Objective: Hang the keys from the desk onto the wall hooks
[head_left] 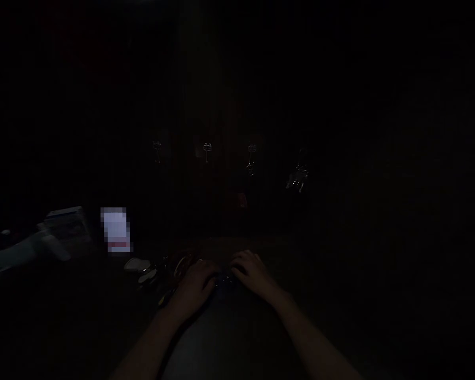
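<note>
The view is very dark. My left hand (195, 282) lies palm down on a dark surface, its thumb apart from the fingers. It is nearest to a jumble of small items, among them a pale rounded object (138, 265) whose kind I cannot make out. My right hand (255, 272) is also palm down, fingers stretched forward and thumb apart. Between the two hands lies a dark thing with small bluish glints (224, 280); whether either hand touches it cannot be seen. Neither hand visibly holds anything.
At the left stands a bright, pixelated rectangle (116, 229). Beside it are a box-like object (68, 229) and a blurred pale item (19, 254). Farther back, several shiny metal hooks or clips (208, 148) catch light, with a glinting bundle (298, 178) to their right.
</note>
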The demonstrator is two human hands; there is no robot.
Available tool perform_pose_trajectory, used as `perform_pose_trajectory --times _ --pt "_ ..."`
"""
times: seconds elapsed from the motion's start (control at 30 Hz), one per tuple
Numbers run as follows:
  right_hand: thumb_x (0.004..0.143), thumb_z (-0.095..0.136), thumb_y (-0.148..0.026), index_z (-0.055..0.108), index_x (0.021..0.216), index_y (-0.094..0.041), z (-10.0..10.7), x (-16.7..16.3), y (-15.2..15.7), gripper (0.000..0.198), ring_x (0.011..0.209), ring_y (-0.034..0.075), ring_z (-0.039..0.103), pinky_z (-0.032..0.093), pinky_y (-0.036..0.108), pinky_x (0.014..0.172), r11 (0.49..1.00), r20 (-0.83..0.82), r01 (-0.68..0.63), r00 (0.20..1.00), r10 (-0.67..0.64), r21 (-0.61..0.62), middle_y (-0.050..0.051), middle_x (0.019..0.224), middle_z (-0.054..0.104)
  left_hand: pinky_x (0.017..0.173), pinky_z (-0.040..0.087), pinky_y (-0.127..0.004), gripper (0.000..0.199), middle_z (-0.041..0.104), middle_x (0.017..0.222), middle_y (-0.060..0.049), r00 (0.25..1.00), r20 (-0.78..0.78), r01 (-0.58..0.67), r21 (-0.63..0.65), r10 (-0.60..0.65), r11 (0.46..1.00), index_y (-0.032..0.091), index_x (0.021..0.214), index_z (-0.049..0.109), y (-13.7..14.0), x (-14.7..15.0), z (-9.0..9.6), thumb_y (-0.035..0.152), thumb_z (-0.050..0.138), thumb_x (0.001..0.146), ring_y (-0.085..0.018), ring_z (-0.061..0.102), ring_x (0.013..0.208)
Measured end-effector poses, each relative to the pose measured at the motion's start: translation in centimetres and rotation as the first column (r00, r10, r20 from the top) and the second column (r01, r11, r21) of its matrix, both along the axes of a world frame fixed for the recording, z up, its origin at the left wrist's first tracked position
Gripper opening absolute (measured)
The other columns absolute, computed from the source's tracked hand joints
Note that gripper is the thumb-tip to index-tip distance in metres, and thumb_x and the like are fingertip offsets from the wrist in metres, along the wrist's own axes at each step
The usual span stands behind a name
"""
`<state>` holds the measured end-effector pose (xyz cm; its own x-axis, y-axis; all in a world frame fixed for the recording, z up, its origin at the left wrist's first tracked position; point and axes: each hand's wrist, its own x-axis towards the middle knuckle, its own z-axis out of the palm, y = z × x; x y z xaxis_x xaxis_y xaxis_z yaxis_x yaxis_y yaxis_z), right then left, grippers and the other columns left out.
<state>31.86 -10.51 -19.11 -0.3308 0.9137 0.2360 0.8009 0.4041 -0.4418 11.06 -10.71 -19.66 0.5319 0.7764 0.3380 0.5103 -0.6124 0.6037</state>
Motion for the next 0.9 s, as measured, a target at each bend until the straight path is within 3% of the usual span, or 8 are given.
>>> perform_pose_trajectory --times 0.2,0.37,0.5,0.67,0.83,0.9 --pt "0.075 0.055 -0.016 0.062 0.077 -0.023 0.1 -0.1 0.1 0.010 0.099 0.020 0.053 0.036 0.037 0.086 0.999 -0.078 0.012 0.997 -0.015 -0.037 0.002 0.101 0.063 0.089 0.043 -0.034 0.032 0.062 0.105 -0.005 0.999 0.044 -0.021 -0.011 0.022 1.000 0.023 0.102 0.058 0.0 -0.1 -0.1 0.007 0.045 0.077 -0.020 0.055 0.101" --pt "0.076 0.053 -0.020 0.058 0.074 -0.022 1.1 0.1 0.1 0.006 0.082 0.018 0.055 0.040 0.031 0.078 0.995 -0.369 0.098 0.926 -0.083 0.022 0.001 0.080 0.062 0.092 0.042 -0.034 0.032 0.063 0.104 -0.004 0.997 0.063 -0.049 -0.007 0.049 0.999 0.023 0.102 0.058 0.0 0.0 -0.3 0.008 0.044 0.078 -0.019 0.056 0.102" --pt "0.075 0.056 -0.033 0.058 0.075 -0.022 1.9 0.6 0.3 0.011 0.075 0.017 0.057 0.042 0.028 0.070 0.983 -0.616 0.180 0.769 -0.168 -0.043 -0.001 0.075 0.061 0.093 0.041 -0.034 0.032 0.066 0.104 -0.003 0.997 0.048 -0.060 -0.011 0.061 0.998 0.025 0.104 0.059 -0.1 0.0 -0.1 0.010 0.044 0.079 -0.020 0.057 0.104" --pt "0.065 0.066 -0.042 0.058 0.069 -0.022 2.1 1.1 0.8 0.022 0.068 0.018 0.057 0.043 0.027 0.063 0.963 -0.828 0.254 0.518 -0.216 -0.092 -0.001 0.067 0.061 0.092 0.042 -0.033 0.030 0.065 0.110 -0.004 0.994 0.052 -0.098 -0.026 0.099 0.995 0.024 0.105 0.059 -0.4 0.2 0.3 0.013 0.046 0.080 -0.020 0.058 0.104" --pt "0.063 0.071 -0.043 0.057 0.074 -0.022 1.9 0.9 0.7 0.028 0.063 0.016 0.059 0.044 0.027 0.060 0.972 -0.941 0.095 0.246 -0.232 -0.215 -0.001 0.069 0.065 0.087 0.044 -0.032 0.020 0.068 0.102 -0.002 0.996 0.035 -0.074 -0.075 0.077 0.994 0.024 0.098 0.061 -0.5 0.3 0.8 0.027 0.045 0.086 -0.019 0.061 0.096" --pt "0.063 0.072 -0.044 0.056 0.074 -0.021 2.1 0.7 0.5 0.029 0.062 0.016 0.059 0.044 0.026 0.058 0.971 -0.949 0.057 0.206 -0.239 -0.232 -0.001 0.069 0.066 0.086 0.044 -0.032 0.020 0.068 0.101 -0.002 0.996 0.035 -0.081 -0.081 0.084 0.993 0.024 0.098 0.061 -0.6 0.3 0.9 0.029 0.045 0.087 -0.019 0.061 0.095"
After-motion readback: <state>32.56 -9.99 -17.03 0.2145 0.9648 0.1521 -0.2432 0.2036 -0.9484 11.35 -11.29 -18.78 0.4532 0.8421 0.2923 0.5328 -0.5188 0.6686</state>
